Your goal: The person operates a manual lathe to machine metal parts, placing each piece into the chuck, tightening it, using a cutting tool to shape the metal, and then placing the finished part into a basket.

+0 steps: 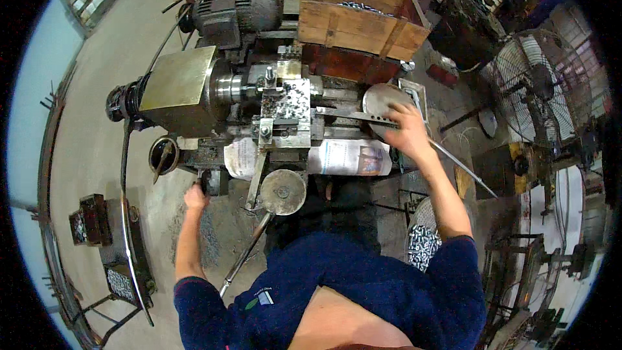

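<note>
A small lathe-like machine with a chip-covered tool block [285, 104] stands before me. My right hand [409, 131] is at its right side, fingers and thumb around the end of a flat metal bar with holes [372, 118]; the fingertips are slightly blurred. Just behind that hand is a round metal disc [382, 98]. At the machine's lower left, my left hand [195, 197] is closed beside a dark round fitting [212, 183]; what its fingers hold is hidden. A round metal plate on a lever [283, 192] lies between my arms.
A wooden crate [353, 23] holding small metal parts sits behind the machine, right of a motor [238, 6]. A caged fan [534, 84] stands at right. Small metal pieces [424, 246] fill a container by my right elbow. A dark pot [163, 154] is at left.
</note>
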A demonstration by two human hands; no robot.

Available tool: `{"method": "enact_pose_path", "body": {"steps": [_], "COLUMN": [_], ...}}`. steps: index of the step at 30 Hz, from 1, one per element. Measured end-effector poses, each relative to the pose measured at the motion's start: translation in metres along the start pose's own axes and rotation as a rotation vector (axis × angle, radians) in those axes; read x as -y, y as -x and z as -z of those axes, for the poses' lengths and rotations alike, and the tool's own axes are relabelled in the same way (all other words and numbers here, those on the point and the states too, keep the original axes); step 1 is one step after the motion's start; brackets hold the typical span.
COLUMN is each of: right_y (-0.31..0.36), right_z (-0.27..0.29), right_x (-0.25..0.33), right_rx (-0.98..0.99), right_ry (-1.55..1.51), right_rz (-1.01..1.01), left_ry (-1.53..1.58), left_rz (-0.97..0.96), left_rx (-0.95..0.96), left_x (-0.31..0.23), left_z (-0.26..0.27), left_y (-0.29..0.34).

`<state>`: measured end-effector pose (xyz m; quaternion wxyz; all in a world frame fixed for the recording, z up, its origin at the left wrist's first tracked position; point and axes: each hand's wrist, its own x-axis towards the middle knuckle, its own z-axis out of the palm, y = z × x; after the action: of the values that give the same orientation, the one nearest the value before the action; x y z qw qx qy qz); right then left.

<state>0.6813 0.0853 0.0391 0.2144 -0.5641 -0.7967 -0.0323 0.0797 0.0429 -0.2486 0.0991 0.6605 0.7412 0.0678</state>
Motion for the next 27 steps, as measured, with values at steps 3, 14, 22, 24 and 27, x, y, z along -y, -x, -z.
{"method": "enact_pose_path", "body": {"steps": [3, 14, 22, 24, 27], "right_y": [0.059, 0.228, 0.296, 0.308, 0.313], "right_z": [0.013, 0.007, -0.004, -0.012, -0.024], "right_x": [-0.059, -0.221, -0.093, -0.065, -0.033], "right_rx": [0.106, 0.372, 0.379, 0.372, 0.358], "right_ry": [0.052, 0.567, 0.326, 0.188, 0.075], "right_rz": [-0.286, -1.039, -0.954, -0.925, -0.813], "left_ry": [-0.527, 0.254, 0.442, 0.402, 0.409], "left_rz": [-0.150, -0.034, -0.163, -0.070, -0.135], "left_rx": [0.133, 0.346, 0.586, 0.568, 0.516], "left_x": [0.021, -0.063, -0.201, -0.220, -0.211], "left_z": [0.008, 0.128, 0.179, 0.166, 0.147], "left_y": [-0.028, 0.047, 0.157, 0.160, 0.160]}}
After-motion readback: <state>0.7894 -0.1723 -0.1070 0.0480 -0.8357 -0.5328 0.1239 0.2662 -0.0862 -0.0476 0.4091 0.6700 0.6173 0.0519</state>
